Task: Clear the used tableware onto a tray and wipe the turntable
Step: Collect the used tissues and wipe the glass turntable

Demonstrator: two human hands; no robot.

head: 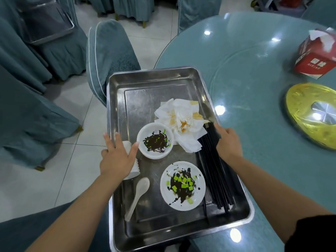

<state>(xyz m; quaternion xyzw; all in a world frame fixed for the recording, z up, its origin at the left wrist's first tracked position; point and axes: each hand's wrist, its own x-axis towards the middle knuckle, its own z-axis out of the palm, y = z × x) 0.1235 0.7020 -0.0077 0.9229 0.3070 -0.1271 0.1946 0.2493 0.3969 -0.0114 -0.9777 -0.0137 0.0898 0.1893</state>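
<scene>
1. Teal glass-topped round table (254, 88) with a turntable (263, 110) on it, chairs in matching teal covers (111, 55) all around on a tiled floor.
2. Steel tray (154, 231) sits on the table edge, hanging out past it.
3. On the tray: dirty bowl (155, 140), sauce-smeared plate (182, 186), white spoon (139, 195), black chopsticks (216, 180), stained napkins (181, 124).
4. Left hand (118, 157) rests on the stacked paper cups (133, 171) at the tray's left rim, fingers spread and relaxed.
5. Right hand (229, 142) grips the tray's right rim.
6. Red tissue box (316, 55) and gold disc (312, 113) are further back.
</scene>
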